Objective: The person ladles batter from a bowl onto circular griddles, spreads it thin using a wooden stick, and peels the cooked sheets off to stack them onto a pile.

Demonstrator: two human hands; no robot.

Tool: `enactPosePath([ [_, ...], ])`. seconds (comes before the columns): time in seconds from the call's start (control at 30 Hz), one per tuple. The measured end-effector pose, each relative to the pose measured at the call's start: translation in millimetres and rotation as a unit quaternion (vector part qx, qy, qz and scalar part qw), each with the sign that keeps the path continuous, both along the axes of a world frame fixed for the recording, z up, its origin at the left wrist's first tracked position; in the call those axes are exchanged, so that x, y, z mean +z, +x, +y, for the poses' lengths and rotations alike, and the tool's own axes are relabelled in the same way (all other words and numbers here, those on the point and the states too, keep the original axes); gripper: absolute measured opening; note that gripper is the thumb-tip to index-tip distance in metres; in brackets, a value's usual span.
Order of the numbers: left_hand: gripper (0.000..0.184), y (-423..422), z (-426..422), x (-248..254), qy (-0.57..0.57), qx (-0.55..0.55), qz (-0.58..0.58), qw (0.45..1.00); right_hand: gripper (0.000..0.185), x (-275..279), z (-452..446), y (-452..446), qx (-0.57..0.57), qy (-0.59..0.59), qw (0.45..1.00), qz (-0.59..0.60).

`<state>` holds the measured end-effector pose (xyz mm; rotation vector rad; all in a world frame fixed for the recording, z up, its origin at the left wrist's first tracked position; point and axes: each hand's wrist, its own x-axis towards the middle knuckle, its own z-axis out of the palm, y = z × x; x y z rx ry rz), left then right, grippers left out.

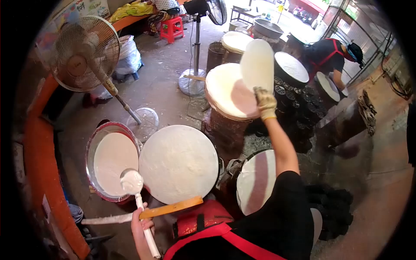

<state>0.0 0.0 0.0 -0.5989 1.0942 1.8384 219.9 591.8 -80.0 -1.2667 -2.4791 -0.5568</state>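
Note:
My left hand [143,223] is closed around the pale handle of a ladle [131,181]; the ladle's bowl, coated in white batter, is over a tub of creamy batter [115,158]. A flat wooden stick [175,206], yellow at one end and whitish at the other, crosses the handle in the same hand. My right hand [265,104], in a stained work glove, is raised forward and grips the lower edge of a pale, flat, rounded panel [258,65]. Behind the panel is a round white-topped steamer [223,89]. Nearer me is a wide round white surface [178,164].
Another round white surface [258,182] lies under my right arm. Black coal briquettes [329,208] are stacked at right. A co-worker [325,56] bends over pans at the far right. Two standing fans [84,54], a red stool [172,29] and an orange ledge [41,147] are around the room.

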Motion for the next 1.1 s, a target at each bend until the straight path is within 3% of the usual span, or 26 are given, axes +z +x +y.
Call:
enactPosePath([
  [0.03, 0.029, 1.1, -12.8, 9.6, -0.004, 0.025, -0.002, 1.0, 0.031, -29.4, -11.4, -17.4, 0.054, 0.07, 0.994, 0.063],
  [0.07, 0.028, 0.7, -25.6, 15.5, 0.02, 0.052, -0.027, 0.998, 0.032, -53.0, -22.2, -36.4, 0.065, 0.05, 0.991, 0.106],
  [0.1, 0.028, 25.1, 21.3, -1.1, 0.022, 0.079, -0.048, 0.995, 0.03, -54.5, 21.4, -24.4, 0.065, 0.058, 0.992, 0.088],
  [0.17, 0.028, 30.6, 17.8, 8.9, -0.01, 0.132, -0.036, 0.991, 0.027, -61.7, -5.2, -57.7, 0.051, 0.005, 0.994, 0.097],
  [0.2, 0.034, 34.2, 4.6, 10.7, 0.077, 0.11, -0.054, 0.989, 0.025, -70.9, -22.4, -60.3, 0.065, -0.022, 0.991, 0.119],
  [0.27, 0.034, 38.3, -8.8, 6.4, 0.093, 0.132, -0.071, 0.984, 0.025, -84.5, -30.7, -69.9, 0.08, -0.066, 0.982, 0.158],
  [0.37, 0.035, 46.8, -11.0, 10.0, 0.103, 0.144, -0.062, 0.982, 0.025, -74.2, -37.7, -59.7, 0.091, -0.032, 0.985, 0.14],
  [0.63, 0.036, 50.4, -44.7, 8.3, 0.105, 0.107, -0.063, 0.987, 0.03, -81.8, -59.0, -7.8, -0.069, -0.09, 0.992, 0.061],
  [0.77, 0.034, 43.5, -70.8, -2.1, 0.082, 0.071, -0.067, 0.992, 0.058, -77.7, -107.5, -4.5, -0.167, -0.117, 0.978, 0.039],
  [0.83, 0.032, 39.4, -91.0, -11.3, 0.066, 0.041, -0.068, 0.995, 0.066, -63.5, -163.1, -3.6, -0.137, -0.107, 0.983, 0.056],
  [0.9, 0.027, 33.5, -105.9, -18.8, 0.03, -0.002, -0.053, 0.998, 0.066, -37.9, -258.0, 1.1, -0.017, -0.059, 0.987, 0.149],
  [0.97, 0.031, 18.7, -127.0, -46.5, 0.005, -0.051, -0.046, 0.998, 0.06, -51.2, -359.2, 14.1, 0.12, -0.2, 0.947, 0.223],
  [1.03, 0.033, 5.4, -148.2, -81.7, -0.053, -0.137, 0.035, 0.989, 0.047, -86.7, -455.4, 36.8, 0.283, -0.292, 0.892, 0.195],
  [1.1, 0.036, -9.7, -166.2, -102.3, -0.005, -0.127, -0.051, 0.991, 0.036, -125.6, -549.0, 49.9, 0.197, -0.517, 0.819, 0.151],
])
